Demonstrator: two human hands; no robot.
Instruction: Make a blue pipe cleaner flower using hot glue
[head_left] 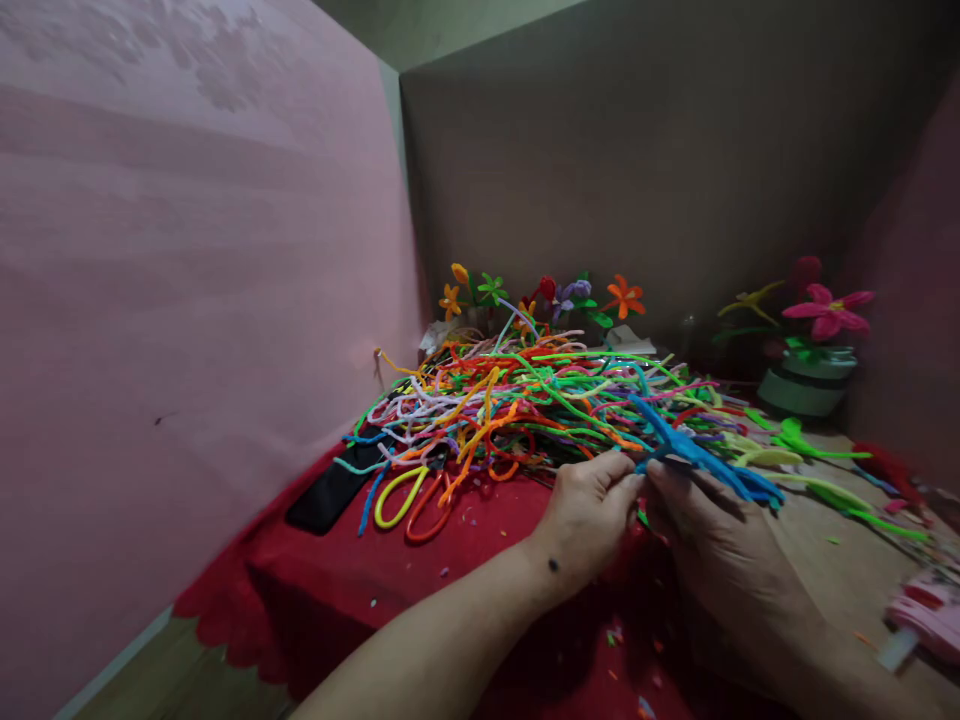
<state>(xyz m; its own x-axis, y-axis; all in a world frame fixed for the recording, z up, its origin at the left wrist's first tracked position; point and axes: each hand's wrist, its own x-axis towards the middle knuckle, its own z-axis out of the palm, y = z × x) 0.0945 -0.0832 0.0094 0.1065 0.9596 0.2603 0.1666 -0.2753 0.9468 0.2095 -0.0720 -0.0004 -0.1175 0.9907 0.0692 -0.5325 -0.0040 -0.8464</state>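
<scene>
My left hand (589, 510) is closed in a pinch, its thumb and fingertips on the near end of a blue pipe cleaner shape (686, 450). Right beside it, my right hand (697, 525) also pinches that piece. Several fuzzy blue strands fan out from my fingers, up to the left and out over the right hand. The exact spot that each hand grips is partly hidden by the fingers. Just beyond both hands lies a big tangled pile of colourful pipe cleaners (525, 395).
A black phone (322, 495) and looped yellow and red handles (397, 502) lie left on the red tablecloth (337, 575). Pipe cleaner flowers (625, 297) stand behind the pile. A jar (806, 385) holds a pink flower (827, 312). A pink glue gun (930, 612) sits right. Walls enclose the table.
</scene>
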